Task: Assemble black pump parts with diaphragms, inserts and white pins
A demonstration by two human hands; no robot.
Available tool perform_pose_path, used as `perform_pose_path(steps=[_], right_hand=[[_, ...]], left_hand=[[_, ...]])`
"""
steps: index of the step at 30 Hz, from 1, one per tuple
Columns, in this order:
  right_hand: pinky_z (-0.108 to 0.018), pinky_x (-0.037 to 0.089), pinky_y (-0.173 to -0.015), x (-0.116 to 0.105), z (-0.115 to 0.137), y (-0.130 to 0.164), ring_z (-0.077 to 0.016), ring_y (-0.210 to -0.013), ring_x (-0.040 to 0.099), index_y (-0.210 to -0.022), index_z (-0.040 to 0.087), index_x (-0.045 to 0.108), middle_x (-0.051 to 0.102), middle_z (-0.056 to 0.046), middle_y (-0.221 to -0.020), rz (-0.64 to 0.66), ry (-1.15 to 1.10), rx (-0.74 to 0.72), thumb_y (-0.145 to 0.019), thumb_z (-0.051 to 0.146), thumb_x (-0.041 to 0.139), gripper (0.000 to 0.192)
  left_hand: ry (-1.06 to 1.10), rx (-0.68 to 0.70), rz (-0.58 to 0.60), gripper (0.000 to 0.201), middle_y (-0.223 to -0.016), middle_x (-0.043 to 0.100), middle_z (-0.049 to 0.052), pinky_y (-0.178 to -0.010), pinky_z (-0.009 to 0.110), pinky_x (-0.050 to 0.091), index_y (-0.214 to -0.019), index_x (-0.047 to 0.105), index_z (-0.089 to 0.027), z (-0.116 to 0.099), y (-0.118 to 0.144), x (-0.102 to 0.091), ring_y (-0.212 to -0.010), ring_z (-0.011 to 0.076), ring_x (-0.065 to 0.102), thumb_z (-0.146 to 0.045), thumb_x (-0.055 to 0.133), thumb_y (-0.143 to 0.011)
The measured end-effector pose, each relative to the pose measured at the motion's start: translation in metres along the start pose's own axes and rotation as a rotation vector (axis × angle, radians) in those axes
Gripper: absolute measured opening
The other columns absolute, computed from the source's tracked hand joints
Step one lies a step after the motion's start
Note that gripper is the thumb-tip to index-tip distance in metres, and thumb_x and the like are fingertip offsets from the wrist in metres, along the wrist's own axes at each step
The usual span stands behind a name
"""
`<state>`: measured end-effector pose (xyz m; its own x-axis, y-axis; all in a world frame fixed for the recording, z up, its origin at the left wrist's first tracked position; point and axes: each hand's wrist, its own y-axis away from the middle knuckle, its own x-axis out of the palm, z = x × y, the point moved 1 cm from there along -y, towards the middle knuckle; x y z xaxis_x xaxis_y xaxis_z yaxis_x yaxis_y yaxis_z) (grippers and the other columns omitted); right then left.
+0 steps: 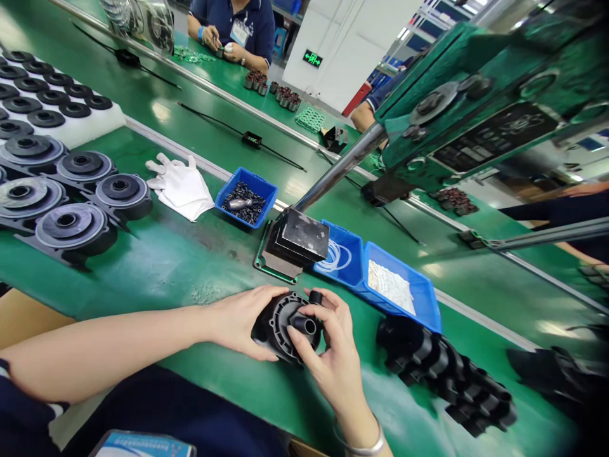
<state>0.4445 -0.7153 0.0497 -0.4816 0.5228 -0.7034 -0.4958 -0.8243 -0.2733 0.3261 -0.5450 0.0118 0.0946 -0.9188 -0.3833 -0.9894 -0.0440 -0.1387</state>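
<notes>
A round black plastic housing (280, 320) with a notched rim sits at the front of the green bench, tilted toward me. My left hand (240, 322) is wrapped round its left side, thumb and fingers apart on either side of it. My right hand (339, 346) grips the housing from the right, with thumb and index finger at the short tube (308, 325) in its middle. A smaller black stub (314, 297) sticks up by the right fingers. Just behind stands the black block (301, 236) of a bench press, over a flat metal base plate (278, 261).
Blue bins hold small black parts (245, 202), clear tubing (337, 255) and white pieces (390, 285). Several assembled housings (73, 225) and a white glove (183, 187) lie left. Stacked black parts (445, 368) are at right. The green press arm (476, 120) overhangs; a co-worker (233, 32) sits across.
</notes>
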Motion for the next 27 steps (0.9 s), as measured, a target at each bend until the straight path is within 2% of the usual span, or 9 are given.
perform_pose_path(steps=[7, 16, 27], right_hand=[[-0.051, 0.045, -0.103, 0.0031, -0.0016, 0.0010, -0.0302, -0.127, 0.047, -0.108, 0.025, 0.061, 0.048, -0.012, -0.130, 0.030, 0.039, -0.013, -0.089, 0.031, 0.069, 0.022], [-0.054, 0.045, -0.102, 0.0080, -0.0017, 0.0052, -0.0302, -0.124, 0.050, -0.108, 0.025, 0.060, 0.050, -0.012, -0.128, -0.067, 0.068, -0.016, -0.088, 0.030, 0.069, 0.022], [-0.053, 0.045, -0.102, 0.0057, -0.0038, 0.0039, -0.0299, -0.126, 0.048, -0.109, 0.025, 0.060, 0.050, -0.012, -0.130, -0.029, 0.034, -0.057, -0.088, 0.028, 0.070, 0.023]], left_hand=[[-0.004, -0.025, 0.014, 0.104, -0.148, 0.045, 0.020, -0.114, 0.049, 0.041, -0.149, 0.029, -0.016, -0.0005, 0.0004, 0.0006, -0.136, 0.0343, 0.047, -0.039, 0.084, -0.064], [0.013, -0.032, 0.026, 0.102, -0.147, 0.046, 0.018, -0.113, 0.047, 0.042, -0.147, 0.029, -0.019, 0.0021, -0.0010, 0.0011, -0.134, 0.0328, 0.048, -0.041, 0.084, -0.064], [0.020, -0.049, 0.036, 0.105, -0.147, 0.046, 0.018, -0.114, 0.047, 0.041, -0.147, 0.030, -0.017, 0.0047, -0.0008, 0.0016, -0.135, 0.0329, 0.048, -0.040, 0.087, -0.062]])
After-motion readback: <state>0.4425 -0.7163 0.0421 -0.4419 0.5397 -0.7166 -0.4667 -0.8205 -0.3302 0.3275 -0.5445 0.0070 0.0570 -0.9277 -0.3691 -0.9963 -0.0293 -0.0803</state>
